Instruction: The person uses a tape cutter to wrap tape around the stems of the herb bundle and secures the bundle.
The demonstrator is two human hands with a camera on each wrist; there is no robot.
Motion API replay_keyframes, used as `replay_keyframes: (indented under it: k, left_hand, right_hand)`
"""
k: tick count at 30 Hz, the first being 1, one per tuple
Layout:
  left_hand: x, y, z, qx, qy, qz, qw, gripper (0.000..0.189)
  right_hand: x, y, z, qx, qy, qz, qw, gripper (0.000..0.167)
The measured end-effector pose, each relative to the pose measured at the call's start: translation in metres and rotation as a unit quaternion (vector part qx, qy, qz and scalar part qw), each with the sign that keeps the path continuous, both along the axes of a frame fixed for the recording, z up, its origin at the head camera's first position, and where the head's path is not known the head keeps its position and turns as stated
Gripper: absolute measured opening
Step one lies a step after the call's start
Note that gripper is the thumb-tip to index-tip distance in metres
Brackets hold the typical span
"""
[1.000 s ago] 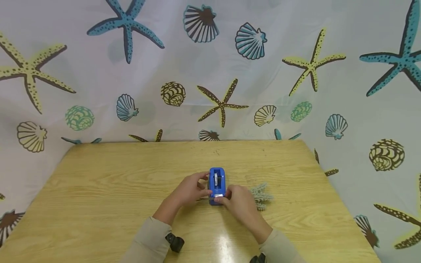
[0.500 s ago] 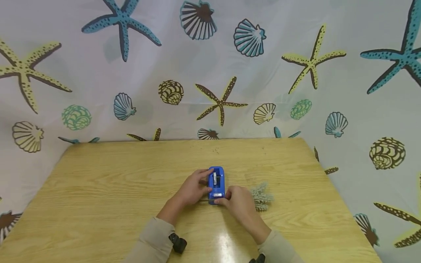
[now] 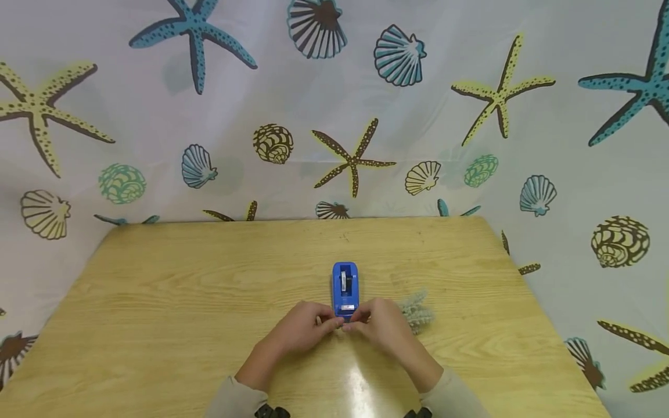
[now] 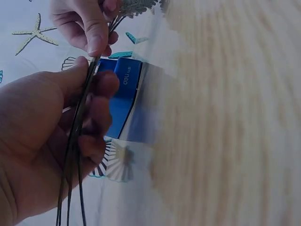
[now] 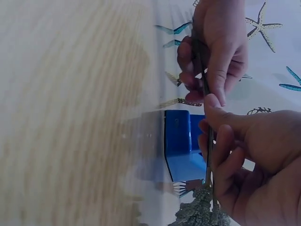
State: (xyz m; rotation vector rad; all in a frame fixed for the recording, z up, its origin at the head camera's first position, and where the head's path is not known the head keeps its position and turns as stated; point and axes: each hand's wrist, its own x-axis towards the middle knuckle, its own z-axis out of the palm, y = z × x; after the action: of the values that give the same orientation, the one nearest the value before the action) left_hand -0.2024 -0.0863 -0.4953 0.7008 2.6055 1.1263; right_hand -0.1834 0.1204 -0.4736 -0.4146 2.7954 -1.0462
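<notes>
A bunch of thin dark stems [image 4: 77, 117] with grey-green clustered heads [image 3: 416, 313] is held level between both hands, close in front of a blue tape dispenser [image 3: 345, 302]. My left hand [image 3: 303, 326] pinches the stems between thumb and curled fingers, their loose ends running back past the palm in the left wrist view. My right hand [image 3: 384, 326] pinches them nearer the heads. The thumb tips meet or nearly meet on the stems. A small white-labelled roll sits in the dispenser. Whether any tape is on the stems is hidden by the fingers.
The wooden table [image 3: 209, 273] carries the dispenser just beyond the hands. A white cloth [image 3: 235, 104] printed with starfish and shells stands behind the table and along its sides. Small black cameras [image 3: 272, 411] sit at the wrists.
My left hand has left the dispenser's left side and come down to the stems in front of it, meeting the right hand. The right hand has shifted slightly; the dispenser stays where it was.
</notes>
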Motion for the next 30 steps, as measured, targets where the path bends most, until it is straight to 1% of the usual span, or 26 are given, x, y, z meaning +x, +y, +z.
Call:
replay_keyframes:
  k: [1, 2, 3, 6, 9, 12, 18, 20, 25, 28, 30]
  left_hand:
    - [0.001, -0.001, 0.0, 0.003, 0.001, -0.019, 0.9998, 0.027]
    - [0.002, -0.001, 0.0, 0.006, 0.003, -0.032, 0.9995, 0.026]
    - [0.003, -0.001, 0.0, 0.012, 0.002, -0.038, 0.9992, 0.025]
    - [0.004, -0.001, 0.0, 0.023, -0.001, -0.036, 0.9991, 0.023]
    - [0.005, 0.0, 0.0, 0.03, -0.002, -0.026, 0.9992, 0.02]
    - [0.006, 0.001, 0.001, 0.029, 0.0, -0.02, 0.9994, 0.019]
    - [0.008, 0.001, 0.002, 0.036, -0.026, -0.027, 0.9986, 0.012]
    - [0.008, 0.001, 0.002, 0.035, -0.027, -0.025, 0.9987, 0.011]
    - [0.01, 0.003, 0.001, 0.027, -0.005, -0.002, 0.9996, 0.009]
    - [0.01, 0.005, 0.001, 0.024, 0.016, 0.01, 0.9995, 0.007]
    - [0.01, 0.006, 0.002, 0.026, 0.023, 0.014, 0.9993, 0.007]
  right_hand:
    - [0.001, 0.0, 0.001, -0.003, -0.006, 0.005, 1.0, 0.015]
    - [0.002, -0.001, 0.001, -0.007, -0.014, 0.008, 0.9998, 0.013]
    - [0.003, -0.001, 0.001, -0.018, -0.024, 0.01, 0.9995, 0.012]
    - [0.006, -0.003, 0.001, -0.054, -0.055, 0.001, 0.997, 0.01]
    - [0.007, -0.003, 0.0, -0.079, -0.072, -0.013, 0.9942, 0.008]
    - [0.007, -0.003, -0.001, -0.09, -0.07, -0.023, 0.9933, 0.006]
    - [0.007, -0.003, -0.002, -0.1, -0.063, -0.042, 0.9922, 0.005]
    - [0.008, -0.004, -0.003, -0.104, -0.058, -0.044, 0.992, 0.005]
    - [0.01, -0.008, -0.005, -0.108, -0.042, -0.049, 0.992, 0.005]
    - [0.01, -0.01, -0.007, -0.102, -0.035, -0.06, 0.9924, 0.005]
    - [0.01, -0.01, -0.007, -0.094, -0.029, -0.064, 0.9932, 0.006]
